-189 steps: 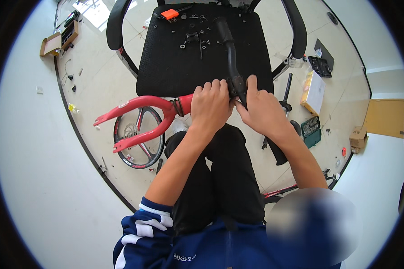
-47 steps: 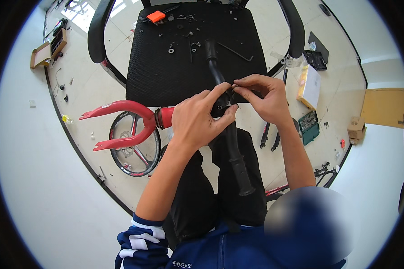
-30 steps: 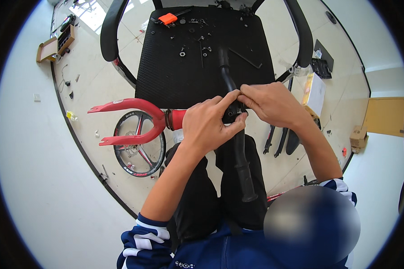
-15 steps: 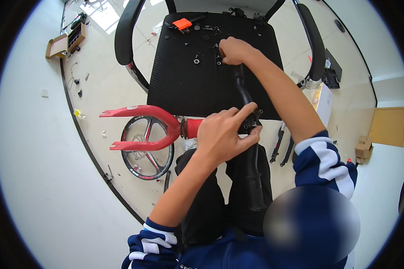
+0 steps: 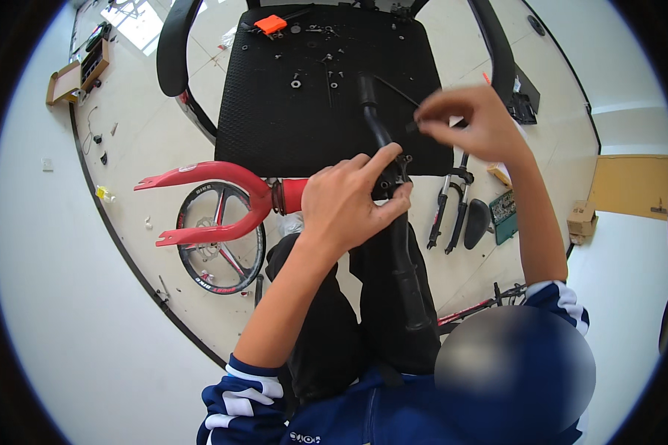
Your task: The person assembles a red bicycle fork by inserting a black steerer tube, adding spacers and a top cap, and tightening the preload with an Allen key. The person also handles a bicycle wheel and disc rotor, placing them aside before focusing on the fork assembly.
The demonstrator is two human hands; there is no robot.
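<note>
My left hand (image 5: 345, 196) is closed around the black stem (image 5: 385, 188), where it clamps the black handlebar (image 5: 401, 248). The bar runs from over the seat down to my lap and has dark grips at its ends. Left of that hand, a red bicycle fork (image 5: 237, 174) lies sideways, its tube running under my palm. My right hand (image 5: 471, 122), smeared by motion, is raised right of the bar. Its fingers pinch a thin black rod (image 5: 397, 91) that looks like a hex key, pointing up and left over the seat.
A black chair seat (image 5: 267, 126) in front of me bears bolts, nuts, washers and an orange piece (image 5: 271, 25). Armrests flank it. On the floor lie a spoked wheel (image 5: 220, 237), a black suspension fork (image 5: 453, 208), a saddle (image 5: 477, 224) and a cardboard box (image 5: 583, 221).
My right hand has left the seat and swung right and toward me, now with the thin black rod. The left hand keeps its hold on the stem. The whole view has shifted slightly.
</note>
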